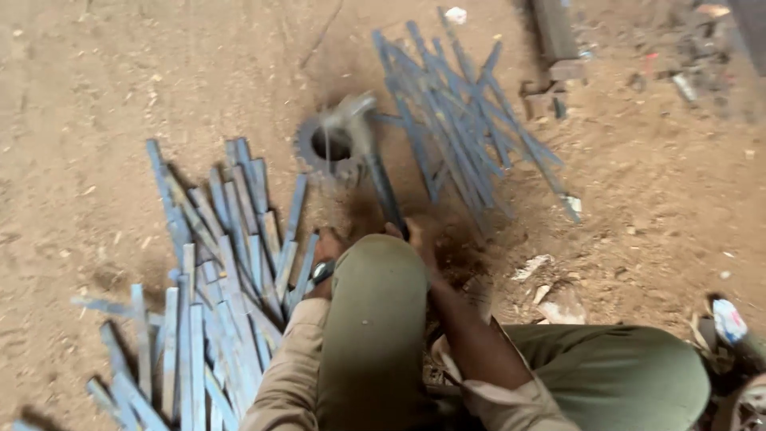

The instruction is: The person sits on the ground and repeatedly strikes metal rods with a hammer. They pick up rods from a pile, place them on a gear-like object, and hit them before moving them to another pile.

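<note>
My right hand (420,239) grips the dark handle of a hammer (381,179). The blurred hammer head (351,112) hangs over a toothed metal ring (319,160) lying on the dirt. My left hand (325,249), with a watch on its wrist, is at the right edge of a pile of flat blue-grey metal strips (215,271). My bent knee in olive trousers (375,319) covers part of both hands, so the left fingers and anything in them are hidden.
A second pile of crossed blue-grey strips (463,120) lies right of the ring. A brick-like block (554,32) and dark scraps (546,100) sit at the top right. Paper scraps (550,307) lie on the sandy ground near my right leg.
</note>
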